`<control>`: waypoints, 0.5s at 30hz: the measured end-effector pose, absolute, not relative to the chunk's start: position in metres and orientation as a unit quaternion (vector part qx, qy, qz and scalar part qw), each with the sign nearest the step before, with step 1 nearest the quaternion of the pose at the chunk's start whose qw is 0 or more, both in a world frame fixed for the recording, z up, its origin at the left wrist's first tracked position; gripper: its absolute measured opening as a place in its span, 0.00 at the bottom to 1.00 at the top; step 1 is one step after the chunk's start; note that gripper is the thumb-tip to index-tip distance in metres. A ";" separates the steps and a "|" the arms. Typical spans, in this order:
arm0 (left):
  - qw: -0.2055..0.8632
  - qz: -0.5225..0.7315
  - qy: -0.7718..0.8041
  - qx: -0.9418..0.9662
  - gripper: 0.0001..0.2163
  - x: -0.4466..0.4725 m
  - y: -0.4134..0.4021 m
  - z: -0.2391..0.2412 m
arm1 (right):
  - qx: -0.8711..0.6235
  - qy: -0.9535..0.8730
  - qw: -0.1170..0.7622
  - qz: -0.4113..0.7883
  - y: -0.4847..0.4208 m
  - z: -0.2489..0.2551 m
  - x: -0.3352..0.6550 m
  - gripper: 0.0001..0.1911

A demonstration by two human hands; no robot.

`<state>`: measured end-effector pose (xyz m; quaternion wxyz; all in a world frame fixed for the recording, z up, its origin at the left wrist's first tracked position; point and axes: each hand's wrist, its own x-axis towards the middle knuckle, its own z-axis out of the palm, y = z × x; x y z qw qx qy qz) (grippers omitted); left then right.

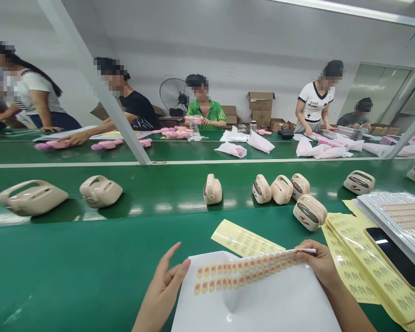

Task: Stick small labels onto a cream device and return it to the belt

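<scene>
Pinching the sticker sheet (269, 299), lower centre of the frame, by its upper-right corner with the right hand (318, 263); holding the left hand (162, 286) at its left edge, not showing whether gripping. Possibly risking creased stickers (235, 282) by bending so limp a sheet unevenly.

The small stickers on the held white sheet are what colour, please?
The stickers are pale yellow with reddish marks, best seen in the head view.
</scene>
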<state>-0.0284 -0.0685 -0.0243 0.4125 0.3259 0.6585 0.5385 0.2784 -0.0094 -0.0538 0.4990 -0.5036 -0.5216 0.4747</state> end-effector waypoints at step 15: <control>0.528 0.570 0.568 0.271 0.45 -0.021 -0.079 -0.023 | -0.512 -0.459 0.486 0.539 -0.006 -0.052 0.281 0.17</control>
